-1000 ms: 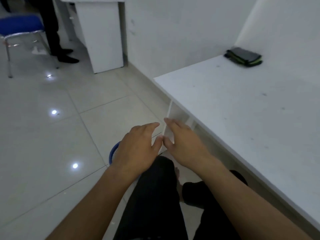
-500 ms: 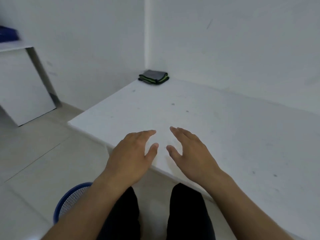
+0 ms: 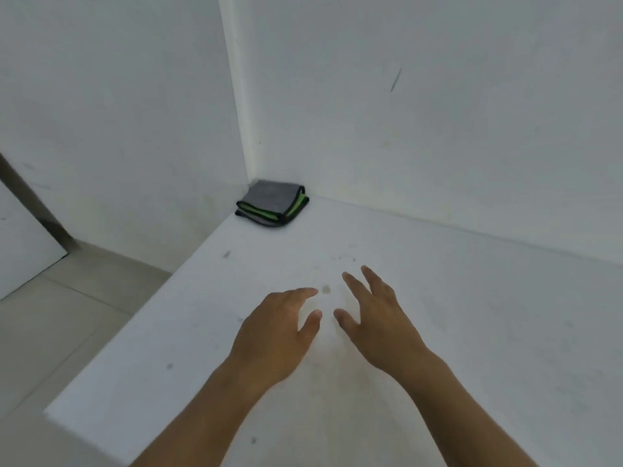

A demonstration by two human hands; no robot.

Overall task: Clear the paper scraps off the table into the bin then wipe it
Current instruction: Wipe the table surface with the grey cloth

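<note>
Folded cloth (image 3: 271, 204) lies in the far corner of the table (image 3: 472, 315), well beyond both hands and slightly left of them; left hand (image 3: 276, 335) nearer by a little. Right hand (image 3: 377, 323) alongside; fingers of both spread, holding nothing. No scraps visible; versus half a second ago, hands sit further over the table, bin gone from view.

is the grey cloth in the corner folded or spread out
Folded: the grey cloth with green trim lies as a compact stack of layers in the white table's far corner.
</note>
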